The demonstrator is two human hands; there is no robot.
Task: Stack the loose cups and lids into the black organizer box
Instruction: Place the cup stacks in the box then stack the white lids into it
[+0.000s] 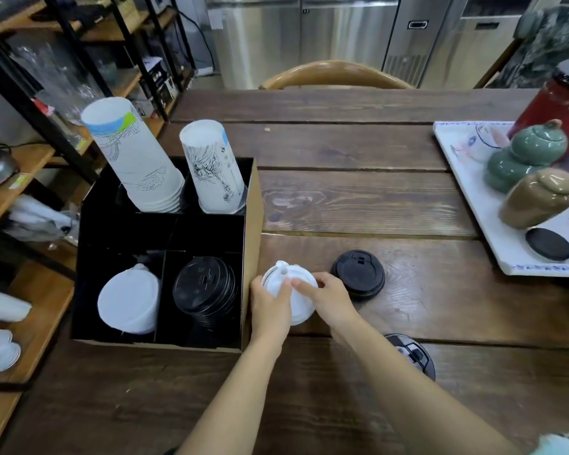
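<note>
Lids are the job at hand: a white lid (293, 292) sits just outside the right wall of the black organizer box (250, 231), near the table's (358, 198) front edge, pinched by both hands. The left hand (270, 307) curls round its near-left rim; the right hand (329, 295) closes fingers over its top. Two grips on thin plastic could flex it or let it slip. Carried left, it might catch the box wall or land on the black lid stack (204, 287) instead of the white stack (129, 300). A loose black lid (358, 272) lies beside the right hand and could be knocked.
</note>
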